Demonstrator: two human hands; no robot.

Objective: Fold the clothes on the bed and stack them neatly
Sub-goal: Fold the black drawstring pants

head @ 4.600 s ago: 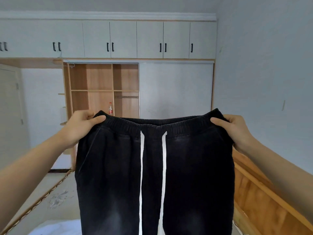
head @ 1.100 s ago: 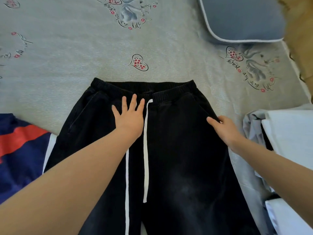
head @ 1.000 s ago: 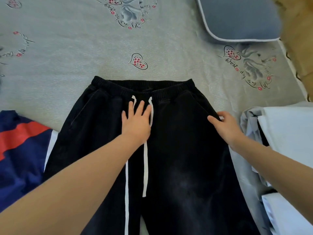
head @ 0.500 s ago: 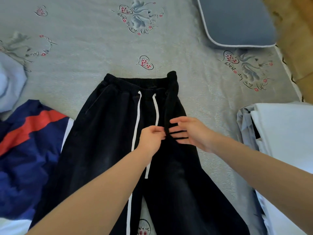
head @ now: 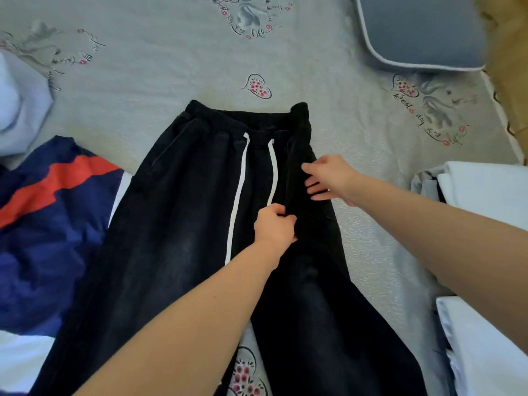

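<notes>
A pair of black pants (head: 177, 238) lies flat on the bed (head: 148, 81), about in the middle, with the waistband pointing to the far edge and the legs coming toward the near edge. Two white strings (head: 238, 195) hang down from the waistband. The right side of the pants is folded over toward the middle, so a thick dark fold runs down from the waistband.

The left hand (head: 274, 227) has its fingers curled and pinches the edge of that fold, just below the end of one white string. The right hand (head: 328, 178) is a bit farther up, and it rests on the folded part with its fingers straight and spread, not gripping.

By the left edge of the bed there is a blue top (head: 48, 224) with a red stripe and some white on it, all rumpled, touching the left side of the pants. Past it, nearer the far left, sits a pale blue cloth (head: 20, 110). By the right edge there are white folded clothes (head: 485, 195) in a pile, well apart from the pants. A grey-blue pillow (head: 420, 30) with a white rim lies in the far right corner. The bed sheet is grey with little heart pictures (head: 257, 87) on it
</notes>
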